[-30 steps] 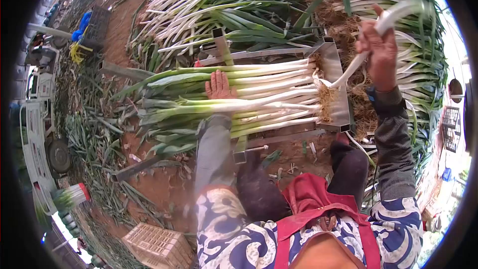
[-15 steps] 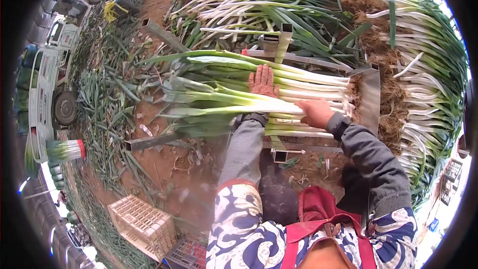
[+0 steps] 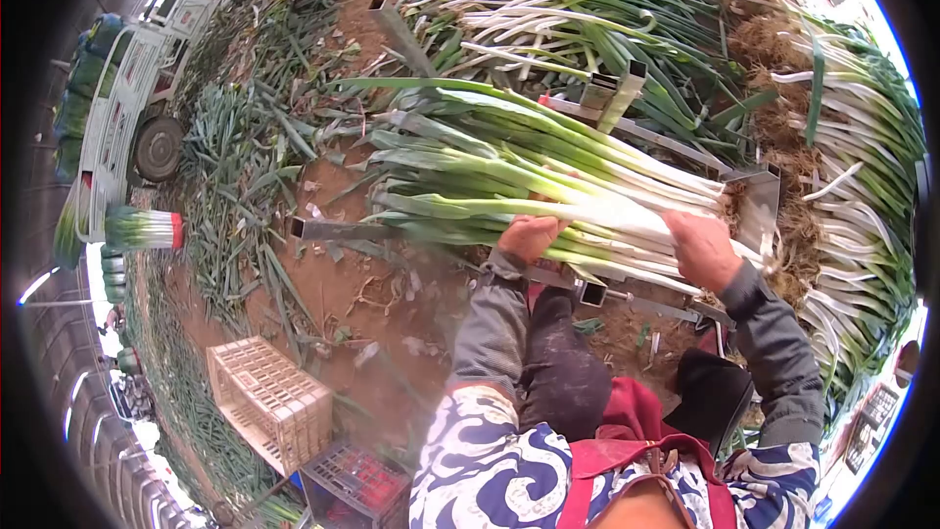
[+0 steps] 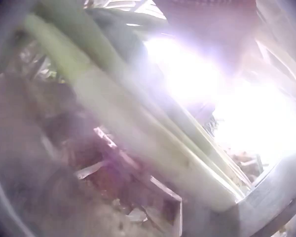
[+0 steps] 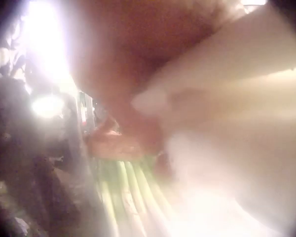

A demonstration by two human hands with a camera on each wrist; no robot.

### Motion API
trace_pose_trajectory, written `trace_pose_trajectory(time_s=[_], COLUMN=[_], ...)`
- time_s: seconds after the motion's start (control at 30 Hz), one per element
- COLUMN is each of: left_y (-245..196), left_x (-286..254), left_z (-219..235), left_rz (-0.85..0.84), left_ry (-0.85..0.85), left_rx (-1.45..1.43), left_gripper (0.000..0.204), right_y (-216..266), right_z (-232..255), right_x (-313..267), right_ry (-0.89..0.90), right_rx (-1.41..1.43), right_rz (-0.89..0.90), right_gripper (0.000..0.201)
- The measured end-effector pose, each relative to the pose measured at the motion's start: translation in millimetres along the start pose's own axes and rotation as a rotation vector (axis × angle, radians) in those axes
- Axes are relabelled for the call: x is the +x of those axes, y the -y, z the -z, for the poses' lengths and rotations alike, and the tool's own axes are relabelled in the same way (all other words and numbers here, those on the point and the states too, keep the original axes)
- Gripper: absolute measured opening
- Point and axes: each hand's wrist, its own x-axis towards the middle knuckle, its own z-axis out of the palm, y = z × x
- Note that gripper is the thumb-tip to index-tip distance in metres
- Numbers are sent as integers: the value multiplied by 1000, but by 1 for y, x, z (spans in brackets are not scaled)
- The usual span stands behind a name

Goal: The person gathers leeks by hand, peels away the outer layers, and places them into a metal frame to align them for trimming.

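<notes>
A thick bundle of leeks [image 3: 578, 181] lies slanted on a metal frame, leaves to the left, white stalks and roots to the right. My left hand [image 3: 530, 237] grips its near edge around the middle, the fingertips hidden beneath the stalks. Further right, my right hand [image 3: 701, 247] grips the white stalks near the root end, fingers partly hidden. Pale stalks [image 4: 133, 128] cross the blurred left wrist view below the hand [image 4: 212, 24]. In the right wrist view, the hand [image 5: 133, 74] is blurred against a large white stalk [image 5: 237, 98].
The frame's metal end plate [image 3: 760, 204] stands beside the roots. More leeks lie in a pile [image 3: 587, 10] beyond and in a row [image 3: 852, 196] at the right. A plastic crate [image 3: 269, 397] sits at the lower left; cut leaves [image 3: 235, 157] litter the ground.
My right hand came down from the right with a leek onto the bundle. My left hand moved from flat on top to the near edge. The bundle now lies more slanted.
</notes>
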Motion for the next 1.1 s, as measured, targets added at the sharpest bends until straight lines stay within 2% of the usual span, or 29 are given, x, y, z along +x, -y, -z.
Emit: trace_pose_trajectory(time_s=[0.03,0.1,0.13,0.17,0.23,0.33,0.37,0.43,0.5,0.53,0.6,0.63,0.7,0.8,0.87,0.9,0.93,0.97,1.0,1.03,1.07,1.1], left_y=[-1,-9,-15,-20,-24,-31,-36,-64,-109,-139,-196,-223,-254,-257,-240,-215,-184,-158,-137,-118,-104,-92], left_x=[-5,-4,-2,-1,6,3,6,8,11,13,3,6,3,-4,-17,-16,-27,-30,-31,-31,-30,-26], left_z=[4,18,16,14,1,11,16,19,40,29,19,-23,-38,-31,62,39,41,18,19,-2,-21,-15], left_rz=[-76,-216,-289,-295,-351,-450,-513,-509,-580,-679,-660,-659,-814,-683,-497,-455,-575,-463,-417,-418,-404,-400], left_ry=[17,10,7,-172,-169,-433,-448,-511,-499,-495,-342,-349,-304,-733,-942,-1103,-1126,-1365,-1329,-1172,-984,-704], left_rx=[75,-198,-338,-274,-377,-567,-549,-315,-138,-88,-101,-93,18,251,331,279,522,800,1074,1364,1641,1653], left_gripper=[82,85,86,88,83,75,68,64,61,60,61,59,49,43,38,36,38,59,78,78,77,78], right_y=[-1,-3,-4,0,-5,-4,-1,12,19,23,22,20,16,2,-13,-23,-36,-50,-51,-49,-48,-48], right_z=[7,19,29,40,50,67,74,89,104,113,119,113,89,28,-32,-65,-99,-133,-137,-141,-148,-153], right_x=[-10,-31,-41,-50,-64,-75,-75,-72,-60,-54,-40,-33,-14,7,14,14,10,4,1,0,1,3], right_ry=[49,51,141,135,169,89,55,-3,-221,-246,-328,-385,-508,-482,-406,-351,-243,-377,-359,-337,-376,-412], right_rx=[-5,76,84,104,76,-1,-32,-95,-168,-214,-237,-214,-149,-129,-142,-164,-142,-166,-138,-107,-82,-67], right_rz=[-13,4,-54,-54,-107,-115,-114,-125,-31,-26,6,34,85,8,-56,-86,-152,-47,-102,-158,-148,-155], right_gripper=[30,28,29,29,31,33,34,37,39,40,43,44,45,51,54,55,55,52,55,57,55,54])
